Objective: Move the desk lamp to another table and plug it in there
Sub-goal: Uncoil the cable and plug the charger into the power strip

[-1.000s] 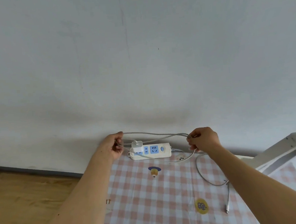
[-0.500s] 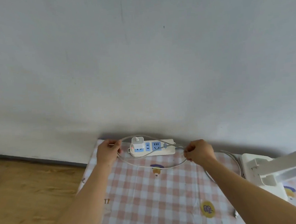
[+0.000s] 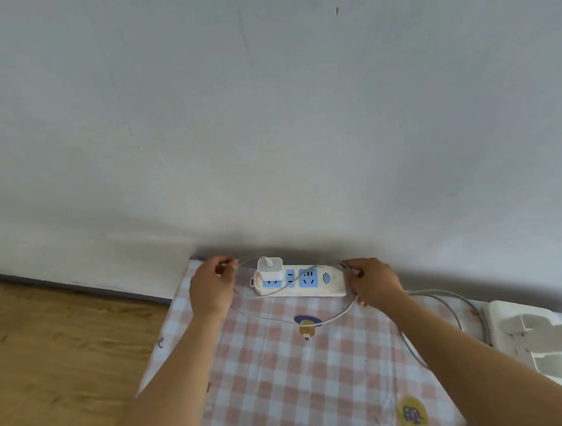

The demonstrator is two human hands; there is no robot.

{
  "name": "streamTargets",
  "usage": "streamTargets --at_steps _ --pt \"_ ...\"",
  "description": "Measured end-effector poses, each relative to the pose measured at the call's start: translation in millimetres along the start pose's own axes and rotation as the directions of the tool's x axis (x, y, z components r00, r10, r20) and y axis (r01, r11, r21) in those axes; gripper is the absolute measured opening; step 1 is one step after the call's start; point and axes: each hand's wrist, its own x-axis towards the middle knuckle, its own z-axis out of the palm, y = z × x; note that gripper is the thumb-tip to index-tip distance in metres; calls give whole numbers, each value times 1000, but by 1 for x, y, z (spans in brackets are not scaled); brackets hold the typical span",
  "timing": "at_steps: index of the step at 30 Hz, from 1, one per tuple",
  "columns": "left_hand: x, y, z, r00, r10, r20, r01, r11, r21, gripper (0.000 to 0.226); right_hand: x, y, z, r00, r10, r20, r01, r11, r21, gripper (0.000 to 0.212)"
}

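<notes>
A white power strip with blue sockets lies against the wall at the back of a pink-checked table. A white charger block is plugged into its left socket. The white desk lamp stands at the right edge, its base and arm partly cut off. My left hand and my right hand each pinch the thin white lamp cable, which loops over and in front of the strip. More cable trails from my right hand toward the lamp.
The grey-white wall rises straight behind the table. Wooden floor lies to the left, beyond the table's left edge. Cartoon stickers mark the tablecloth.
The cable loop has come down from above the strip to the tabletop around it. Both hands have lowered to either end of the strip. The view has shifted, bringing the lamp base into sight.
</notes>
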Motion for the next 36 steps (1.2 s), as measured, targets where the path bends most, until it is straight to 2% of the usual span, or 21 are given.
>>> streamTargets --at_steps 4,9,13,16,20,25,29,32,36 --pt "9 -3 -4 994 -100 -33 95 986 -139 15 8 -3 -2 997 -52 56 57 993 -101 28" --pt "1 -5 11 995 -95 6 96 993 -62 24 10 6 2 997 -81 17 83 974 -212 26" --pt "-11 10 23 990 -129 -59 125 990 -71 39 10 4 6 998 -68 -2 66 980 -186 27" --pt "-14 24 24 988 -46 -144 35 996 -80 39 4 14 8 995 -97 16 99 978 -185 27" --pt "-15 36 20 980 3 -197 -19 997 -77 38 -5 22 6 995 -92 -35 88 990 -108 41" --pt "-22 47 17 967 153 -204 -146 988 47 28 -15 25 -2 991 -82 -103 81 997 -13 36" --pt "-32 52 12 926 334 -178 -303 936 179 23 -26 27 -11 976 -105 -193 118 991 56 27" --pt "-43 58 11 884 451 -121 -409 872 269 23 -37 25 -16 956 -90 -279 148 970 194 19" --pt "-59 83 23 830 556 -34 -534 812 235 21 -52 18 -30 945 -9 -326 164 878 450 17"
